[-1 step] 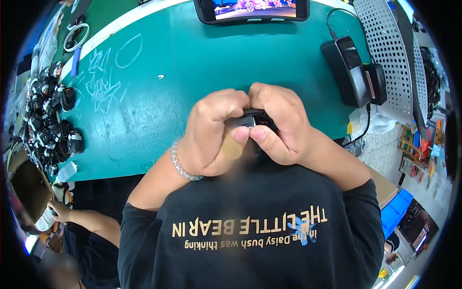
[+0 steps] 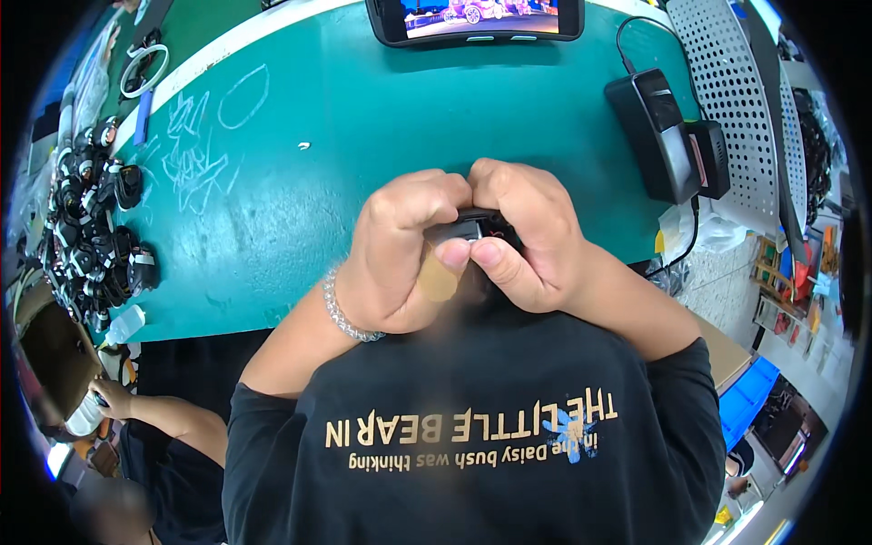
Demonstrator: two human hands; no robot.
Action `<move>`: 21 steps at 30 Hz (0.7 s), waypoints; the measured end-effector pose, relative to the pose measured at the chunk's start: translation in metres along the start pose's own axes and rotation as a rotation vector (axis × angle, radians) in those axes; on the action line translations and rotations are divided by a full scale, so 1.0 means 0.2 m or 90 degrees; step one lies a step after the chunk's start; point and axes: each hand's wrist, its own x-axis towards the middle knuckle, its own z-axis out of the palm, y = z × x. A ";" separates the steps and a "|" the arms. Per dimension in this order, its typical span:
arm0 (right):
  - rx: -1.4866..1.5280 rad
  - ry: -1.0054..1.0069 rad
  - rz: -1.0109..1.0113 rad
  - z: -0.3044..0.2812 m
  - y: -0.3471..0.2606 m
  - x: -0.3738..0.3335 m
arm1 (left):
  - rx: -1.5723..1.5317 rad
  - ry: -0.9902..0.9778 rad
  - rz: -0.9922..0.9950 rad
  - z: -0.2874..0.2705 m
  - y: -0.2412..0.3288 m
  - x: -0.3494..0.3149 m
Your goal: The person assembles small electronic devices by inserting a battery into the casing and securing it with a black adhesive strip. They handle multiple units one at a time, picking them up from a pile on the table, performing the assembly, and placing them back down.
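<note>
Both my hands meet over the near part of the green mat (image 2: pixel 318 236), close to my shirt. Between them is a small black housing (image 2: pixel 474 214), mostly covered by my fingers, with a greyish part and what looks like a thin reddish wire inside. My left hand (image 2: pixel 395 241) grips its left side, the fingers curled over the far edge. On the right side, my right hand (image 2: pixel 536 232) grips it the same way. My two thumbs press side by side on the near face. A tan plaster or finger cover wraps my left thumb; a clear bead bracelet circles that wrist.
A screen device (image 2: pixel 477 32) stands at the far edge. To the right lie a black cabled device (image 2: pixel 649 136) and a perforated panel (image 2: pixel 727 100). Several black parts (image 2: pixel 86 218) are heaped at left, near a small bottle (image 2: pixel 125 324). Another person's hand (image 2: pixel 113 400) is lower left.
</note>
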 end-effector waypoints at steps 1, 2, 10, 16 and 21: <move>0.005 0.004 0.000 0.01 0.00 0.00 | -0.002 -0.006 -0.012 0.00 0.00 0.00; 0.010 0.008 0.000 0.01 0.00 0.00 | -0.015 0.005 -0.012 0.00 0.00 0.00; 0.033 0.100 0.074 0.03 0.01 -0.01 | -0.201 0.124 -0.120 0.05 0.00 0.00; 0.065 0.214 -0.028 0.03 0.06 -0.01 | -0.090 0.042 -0.172 0.00 0.01 0.01; 0.100 0.207 -0.047 0.06 0.06 -0.01 | -0.037 0.041 -0.180 0.01 0.02 -0.01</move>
